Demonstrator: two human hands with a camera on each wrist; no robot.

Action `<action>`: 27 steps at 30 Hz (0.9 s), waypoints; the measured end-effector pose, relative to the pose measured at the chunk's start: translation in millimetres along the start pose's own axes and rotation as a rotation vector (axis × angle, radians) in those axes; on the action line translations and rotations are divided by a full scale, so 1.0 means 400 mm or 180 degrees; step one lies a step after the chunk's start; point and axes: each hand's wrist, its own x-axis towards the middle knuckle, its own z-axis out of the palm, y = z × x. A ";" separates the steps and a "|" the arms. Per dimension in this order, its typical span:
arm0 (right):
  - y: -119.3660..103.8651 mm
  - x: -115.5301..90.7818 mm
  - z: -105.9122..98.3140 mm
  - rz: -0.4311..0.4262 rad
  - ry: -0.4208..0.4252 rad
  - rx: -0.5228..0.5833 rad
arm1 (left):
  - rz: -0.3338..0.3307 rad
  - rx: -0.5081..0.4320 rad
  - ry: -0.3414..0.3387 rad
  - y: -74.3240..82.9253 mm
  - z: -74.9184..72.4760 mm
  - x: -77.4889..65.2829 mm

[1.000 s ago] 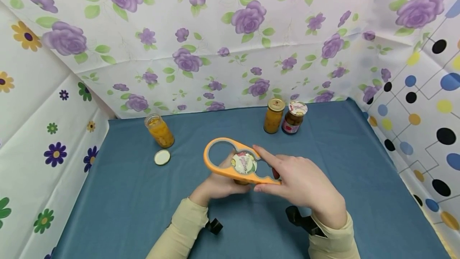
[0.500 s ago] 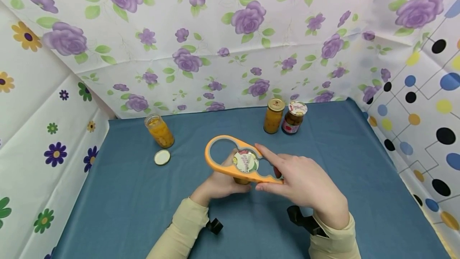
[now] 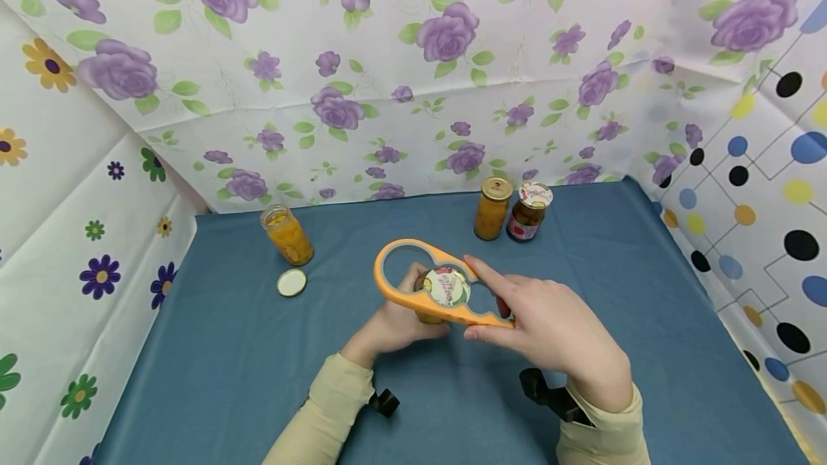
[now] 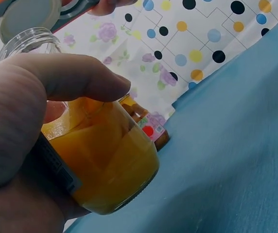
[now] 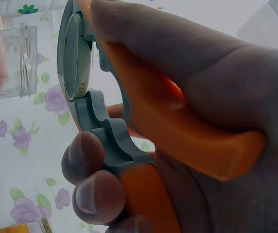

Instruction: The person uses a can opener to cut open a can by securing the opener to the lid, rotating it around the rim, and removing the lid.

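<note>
The glass jar [image 4: 112, 158] with orange pieces inside is in the left hand [image 3: 395, 323], whose fingers are curled around its body; it appears to be held above the desk [image 3: 213, 357]. I judge it stiff, rather heavy for its size, breakable, and slippery if some syrup wets the glass. The best hold should be around the body, below the threaded neck, keeping the uncovered mouth upward. The printed lid [image 5: 77, 58] is apart from this mouth, caught in the orange opener [image 3: 423, 301]; it is probably light and could slip out when tilted. The opener seems light and firm, good to take by its two handles, where the fingers of the right hand [image 3: 549, 318] grip it. Farther away stand an open jar [image 3: 291, 239], with a loose lid [image 3: 292, 283] just beside it, and two capped jars [image 3: 492, 212].
</note>
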 end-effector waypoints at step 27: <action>0.008 -0.001 0.002 0.0014 0.0060 0.0057 | 0.0024 0.0078 0.0500 -0.019 -0.058 -0.007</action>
